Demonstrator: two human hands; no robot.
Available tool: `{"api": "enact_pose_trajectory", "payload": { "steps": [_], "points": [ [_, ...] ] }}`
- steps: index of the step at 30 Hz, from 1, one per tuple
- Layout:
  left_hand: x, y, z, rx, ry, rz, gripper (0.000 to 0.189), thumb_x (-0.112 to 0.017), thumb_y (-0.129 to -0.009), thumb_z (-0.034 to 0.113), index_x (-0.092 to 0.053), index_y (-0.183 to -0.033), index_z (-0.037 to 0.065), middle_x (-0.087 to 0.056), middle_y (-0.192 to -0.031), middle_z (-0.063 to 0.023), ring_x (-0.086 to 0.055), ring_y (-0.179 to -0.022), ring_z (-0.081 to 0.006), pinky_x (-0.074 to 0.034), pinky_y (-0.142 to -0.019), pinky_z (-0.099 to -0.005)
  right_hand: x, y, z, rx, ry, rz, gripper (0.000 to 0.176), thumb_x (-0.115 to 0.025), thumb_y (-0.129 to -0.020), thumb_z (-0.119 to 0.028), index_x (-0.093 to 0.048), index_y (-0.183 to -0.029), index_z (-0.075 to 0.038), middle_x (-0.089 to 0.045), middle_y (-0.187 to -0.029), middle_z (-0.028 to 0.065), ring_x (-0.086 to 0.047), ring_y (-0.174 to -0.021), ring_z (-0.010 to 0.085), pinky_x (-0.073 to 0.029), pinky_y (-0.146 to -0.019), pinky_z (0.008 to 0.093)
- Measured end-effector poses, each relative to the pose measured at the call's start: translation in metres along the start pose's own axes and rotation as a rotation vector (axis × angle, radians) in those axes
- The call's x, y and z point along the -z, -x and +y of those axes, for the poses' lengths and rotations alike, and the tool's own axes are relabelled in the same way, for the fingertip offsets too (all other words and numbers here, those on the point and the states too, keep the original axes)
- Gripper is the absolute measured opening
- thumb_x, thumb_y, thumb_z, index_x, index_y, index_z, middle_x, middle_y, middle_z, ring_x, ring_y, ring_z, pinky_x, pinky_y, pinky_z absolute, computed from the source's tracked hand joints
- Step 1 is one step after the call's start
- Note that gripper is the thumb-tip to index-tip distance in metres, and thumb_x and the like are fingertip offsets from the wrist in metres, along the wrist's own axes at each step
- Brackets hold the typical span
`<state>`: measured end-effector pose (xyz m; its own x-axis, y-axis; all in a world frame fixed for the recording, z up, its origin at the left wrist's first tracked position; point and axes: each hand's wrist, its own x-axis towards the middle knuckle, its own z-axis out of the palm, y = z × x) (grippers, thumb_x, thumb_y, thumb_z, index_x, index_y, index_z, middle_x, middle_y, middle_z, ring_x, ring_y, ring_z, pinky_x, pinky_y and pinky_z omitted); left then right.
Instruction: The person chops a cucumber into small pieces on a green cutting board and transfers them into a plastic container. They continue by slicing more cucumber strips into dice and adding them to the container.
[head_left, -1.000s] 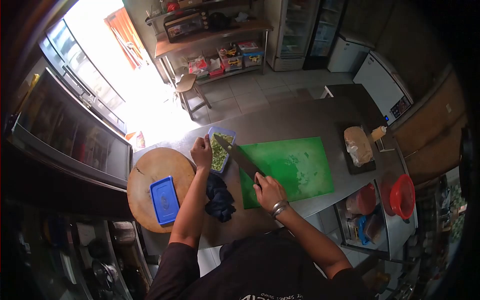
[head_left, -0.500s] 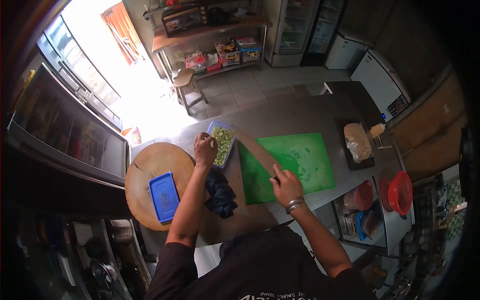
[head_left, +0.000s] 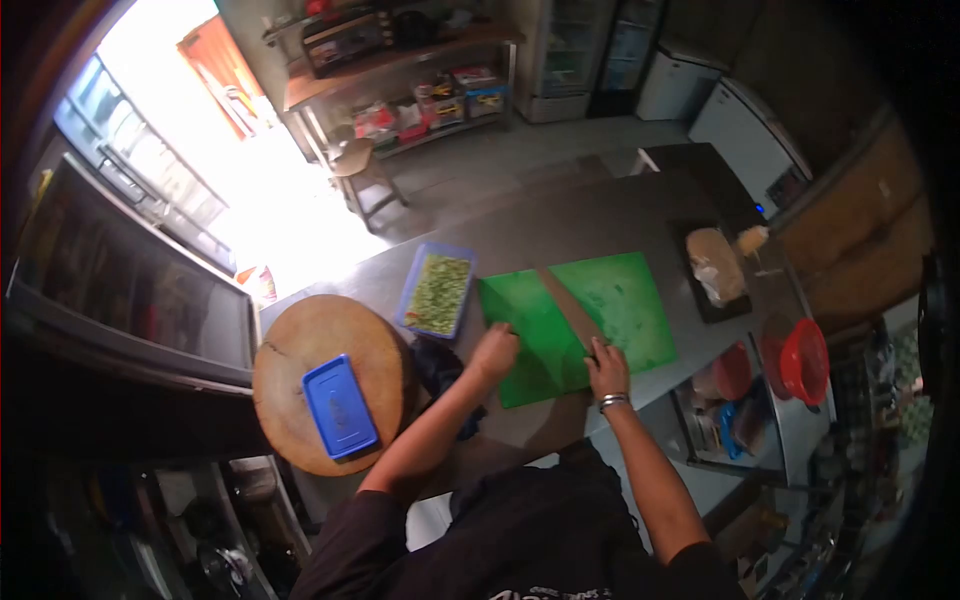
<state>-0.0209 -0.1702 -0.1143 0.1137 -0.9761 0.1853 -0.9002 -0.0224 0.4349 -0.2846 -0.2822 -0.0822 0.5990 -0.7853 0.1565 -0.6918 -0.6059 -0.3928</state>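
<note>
My right hand (head_left: 608,372) grips a large kitchen knife (head_left: 568,308) by its handle, the broad blade lying over the green cutting board (head_left: 635,300) and pointing away from me. At the board's left edge is my left hand (head_left: 496,350), its fingers curled closed; whether anything is in them is hidden. Left of the board stands a clear-blue plastic container (head_left: 402,314) filled with chopped green vegetables (head_left: 440,292). A dark cloth (head_left: 432,362) lies bunched below it, partly covered by my left forearm. Small green scraps dot the board.
A blue lid (head_left: 340,405) rests on a round wooden chopping block (head_left: 290,350) at left. On the right, a plastic-wrapped item (head_left: 716,265) sits on a dark tray, near a bottle (head_left: 752,240). A red basket (head_left: 804,362) is at the right end of the steel counter (head_left: 570,215).
My left hand has moved from above the vegetable container rightward and nearer me, to the board's edge. The knife has swung right, from near the container to over the board.
</note>
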Motion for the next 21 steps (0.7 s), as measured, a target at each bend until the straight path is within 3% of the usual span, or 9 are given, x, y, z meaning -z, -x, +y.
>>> {"api": "enact_pose_trajectory", "payload": {
  "steps": [3,5,11,13,15,18,19,20,21],
  "points": [
    [-0.004,0.008,0.016,0.199,0.323,0.112,0.013,-0.06,-0.076,0.008,-0.068,-0.075,-0.003,-0.063,-0.101,-0.0249,-0.059,-0.103,-0.0408,-0.052,-0.087,-0.0502,-0.014,-0.003,0.006,-0.011,-0.053,0.061,0.045,-0.076,-0.082,-0.013,-0.066,-0.126,-0.008,-0.06,-0.112,0.0142,-0.059,-0.106,0.0359,-0.049,-0.092,0.0457],
    [-0.024,0.018,0.014,0.034,-0.028,0.036,0.012,-0.06,-0.075,0.006,-0.068,-0.074,-0.002,-0.063,-0.102,-0.0244,-0.059,-0.103,-0.0394,-0.053,-0.085,-0.0476,-0.01,-0.001,0.007,-0.048,0.015,0.038,0.044,-0.077,-0.083,-0.014,-0.066,-0.125,-0.008,-0.06,-0.116,0.0129,-0.058,-0.109,0.0354,-0.049,-0.093,0.0471],
    [-0.011,0.05,0.075,-0.006,-0.029,0.079,0.011,-0.061,-0.073,0.006,-0.069,-0.074,-0.001,-0.067,-0.093,-0.0196,-0.064,-0.093,-0.035,-0.055,-0.083,-0.0433,0.028,0.039,-0.007,0.008,0.05,0.117,0.034,-0.068,-0.095,-0.019,-0.066,-0.126,-0.005,-0.062,-0.12,0.0136,-0.058,-0.111,0.0357,-0.048,-0.095,0.0493],
    [-0.02,0.056,0.101,0.072,-0.01,-0.348,0.015,-0.063,-0.08,0.01,-0.073,-0.08,-0.001,-0.069,-0.089,-0.0178,-0.066,-0.092,-0.03,-0.054,-0.087,-0.0382,0.038,0.068,0.001,-0.027,0.049,0.129,0.033,-0.066,-0.097,-0.02,-0.067,-0.126,-0.004,-0.064,-0.119,0.0141,-0.059,-0.11,0.0359,-0.048,-0.095,0.05],
    [0.028,0.053,0.17,0.273,0.541,-0.556,0.03,-0.067,-0.091,0.025,-0.074,-0.077,-0.001,-0.073,-0.087,-0.0159,-0.07,-0.094,-0.0265,-0.054,-0.088,-0.0355,0.049,0.101,0.017,-0.155,-0.184,0.116,0.032,-0.062,-0.1,-0.024,-0.066,-0.125,-0.003,-0.065,-0.118,0.0162,-0.063,-0.104,0.0369,-0.049,-0.092,0.053],
    [-0.01,0.063,0.241,0.515,1.025,-0.799,0.029,-0.062,-0.095,0.026,-0.073,-0.1,-0.001,-0.074,-0.088,-0.0129,-0.072,-0.098,-0.0265,-0.056,-0.086,-0.0384,0.1,0.145,0.006,-0.084,-0.248,0.267,0.038,-0.056,-0.102,-0.028,-0.064,-0.127,0.0,-0.064,-0.119,0.0199,-0.063,-0.109,0.039,-0.048,-0.095,0.0514],
    [-0.061,0.076,0.253,0.591,1.666,-0.766,0.034,-0.063,-0.096,0.027,-0.067,-0.113,-0.001,-0.071,-0.102,-0.0139,-0.069,-0.104,-0.027,-0.055,-0.089,-0.0408,0.116,0.161,0.001,-0.122,-0.226,0.287,0.038,-0.056,-0.102,-0.028,-0.064,-0.127,0.0,-0.064,-0.119,0.0199,-0.063,-0.109,0.039,-0.048,-0.095,0.0514],
    [-0.104,0.082,0.268,0.665,2.309,-0.712,0.043,-0.064,-0.096,0.029,-0.062,-0.126,-0.002,-0.068,-0.116,-0.015,-0.067,-0.109,-0.0274,-0.055,-0.092,-0.0431,0.136,0.172,-0.005,0.092,-0.21,0.344,0.039,-0.055,-0.103,-0.029,-0.063,-0.126,0.001,-0.065,-0.118,0.0221,-0.063,-0.109,0.041,-0.048,-0.094,0.0532],
    [-0.129,0.078,0.283,0.521,2.092,-0.854,0.065,-0.067,-0.096,0.035,-0.042,-0.146,0.001,-0.05,-0.143,-0.0164,-0.058,-0.122,-0.03,-0.05,-0.101,-0.0475,0.164,0.183,-0.013,0.289,-0.165,0.392,0.04,-0.055,-0.103,-0.029,-0.062,-0.126,0.003,-0.065,-0.118,0.0242,-0.063,-0.109,0.0429,-0.049,-0.093,0.055]
  ]
}}
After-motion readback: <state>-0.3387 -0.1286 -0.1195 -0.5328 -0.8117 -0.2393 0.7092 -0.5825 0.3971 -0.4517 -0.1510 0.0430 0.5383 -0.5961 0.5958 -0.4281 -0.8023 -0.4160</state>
